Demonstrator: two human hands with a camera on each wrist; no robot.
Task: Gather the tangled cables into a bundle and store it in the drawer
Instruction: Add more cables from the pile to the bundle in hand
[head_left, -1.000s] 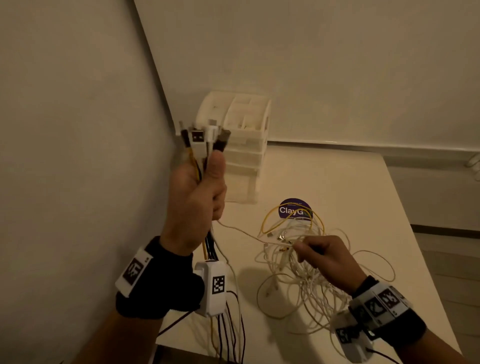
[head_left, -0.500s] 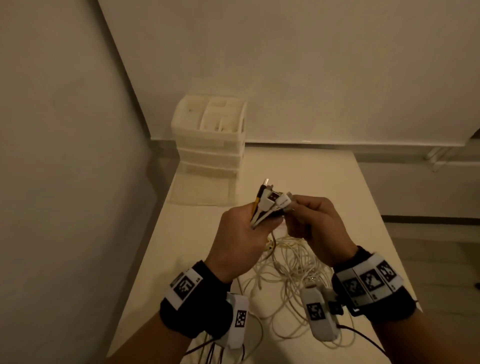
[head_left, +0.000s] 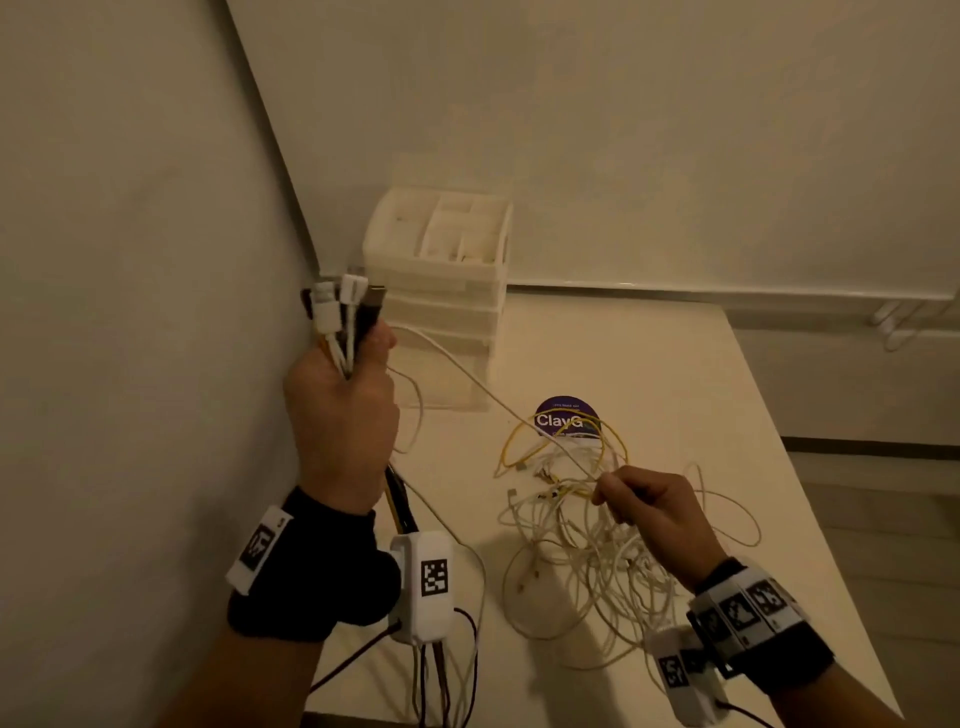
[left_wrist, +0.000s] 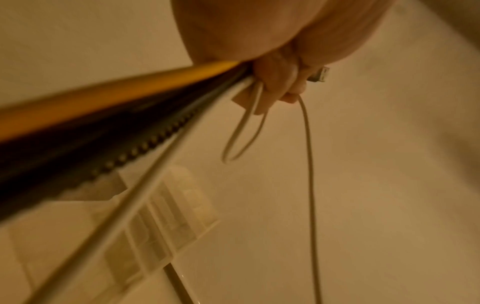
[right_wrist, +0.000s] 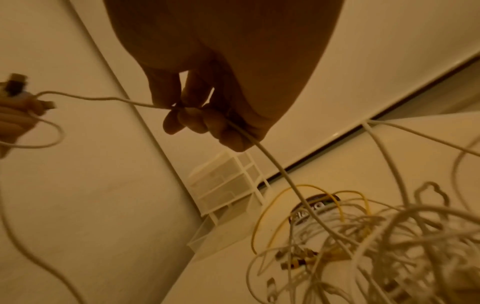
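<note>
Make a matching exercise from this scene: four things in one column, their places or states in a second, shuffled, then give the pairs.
Things:
1. left hand
2. right hand
3. tangled cables
4. drawer unit

States:
A. heaped loose on the table
B. pinches one white cable
C. stands in the corner by the wall
D. grips a bunch of cable ends, plugs up

Pairs: 1-D, 2-B, 3-A, 4-C

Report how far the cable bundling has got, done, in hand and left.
Done: several cable ends are gathered upright in the left hand.
In hand: the right hand pinches one white cable that runs up to the left hand.
Left: most of the tangle lies loose on the table, and nothing is stored in the drawer unit yet; its bottom drawer looks pulled out.
</note>
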